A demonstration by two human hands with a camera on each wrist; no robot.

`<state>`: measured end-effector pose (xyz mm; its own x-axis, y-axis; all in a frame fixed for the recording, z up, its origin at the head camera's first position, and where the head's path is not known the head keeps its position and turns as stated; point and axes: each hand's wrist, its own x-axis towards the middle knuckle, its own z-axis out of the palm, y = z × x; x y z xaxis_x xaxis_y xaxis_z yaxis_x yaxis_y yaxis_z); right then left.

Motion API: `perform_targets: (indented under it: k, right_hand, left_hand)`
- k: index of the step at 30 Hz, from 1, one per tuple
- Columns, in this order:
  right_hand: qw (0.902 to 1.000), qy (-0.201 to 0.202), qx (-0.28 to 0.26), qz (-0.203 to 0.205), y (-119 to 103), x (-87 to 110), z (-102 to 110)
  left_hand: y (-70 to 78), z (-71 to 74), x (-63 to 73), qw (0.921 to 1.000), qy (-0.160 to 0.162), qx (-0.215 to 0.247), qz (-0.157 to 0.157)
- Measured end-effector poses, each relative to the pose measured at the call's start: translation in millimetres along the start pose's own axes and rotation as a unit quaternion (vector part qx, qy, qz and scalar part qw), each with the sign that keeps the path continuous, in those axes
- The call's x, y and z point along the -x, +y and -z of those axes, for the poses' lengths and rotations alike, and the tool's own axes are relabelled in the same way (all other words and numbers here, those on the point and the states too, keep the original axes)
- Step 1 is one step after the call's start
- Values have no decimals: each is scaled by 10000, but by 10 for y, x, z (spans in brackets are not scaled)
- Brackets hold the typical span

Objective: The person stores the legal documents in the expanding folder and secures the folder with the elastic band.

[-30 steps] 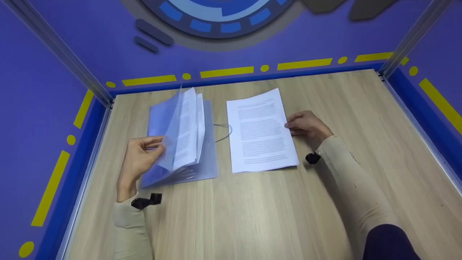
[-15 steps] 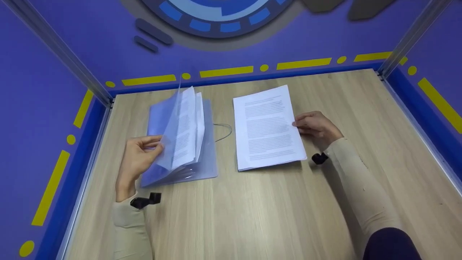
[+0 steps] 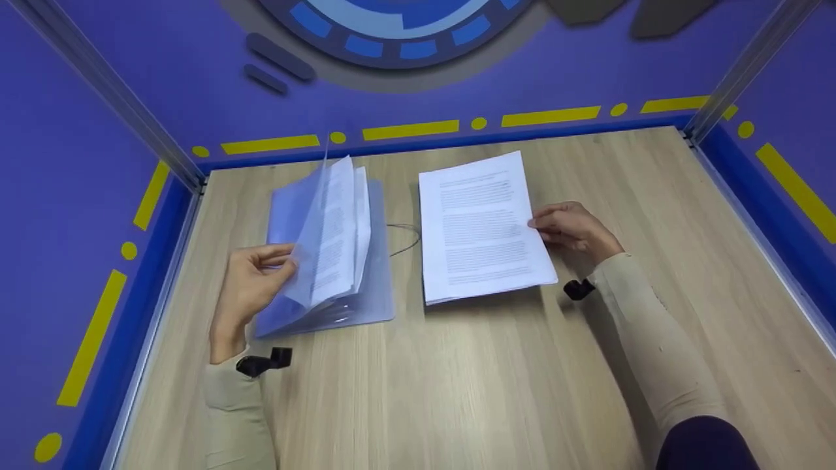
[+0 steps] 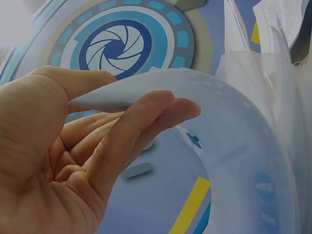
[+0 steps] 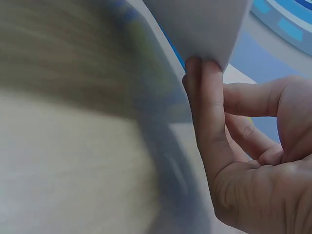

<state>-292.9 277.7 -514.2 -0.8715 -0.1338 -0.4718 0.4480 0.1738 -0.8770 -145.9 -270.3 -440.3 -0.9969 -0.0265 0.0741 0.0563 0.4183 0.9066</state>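
Observation:
My left hand (image 3: 251, 281) pinches the translucent front cover (image 4: 195, 87) of a plastic folder (image 3: 375, 287) between thumb and fingers, holding it lifted and bent back. Inside the folder, printed sheets (image 3: 336, 241) stand partly fanned on clear pockets. To the right, my right hand (image 3: 575, 228) pinches a small stack of printed paper (image 3: 483, 228) by its right edge; the stack is tilted, with a shadow under its lower edge. In the right wrist view, thumb and fingers close on the edge of the paper (image 5: 204, 29).
A thin elastic cord loop (image 3: 408, 228) sticks out from the folder's right edge toward the paper stack. Everything lies over a wooden tabletop (image 3: 418, 391), enclosed by blue-purple panels (image 3: 163, 78) at the back and sides.
My right hand has moved the paper stack a little to the right and raised it off the table. The left hand stays nearly still on the folder cover.

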Motion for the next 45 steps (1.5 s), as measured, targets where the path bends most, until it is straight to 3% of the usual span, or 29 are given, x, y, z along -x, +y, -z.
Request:
perform_targets:
  k: [25, 45]
  right_hand:
    - [9996, -170, 84, 203, -192, -113, -608]
    - [9995, -275, 2, 179, -269, -171, -734]
  left_hand:
    - [11, 8, 26, 9999, 1, 106, -29]
    - [31, 60, 32, 9999, 11, 15, -107]
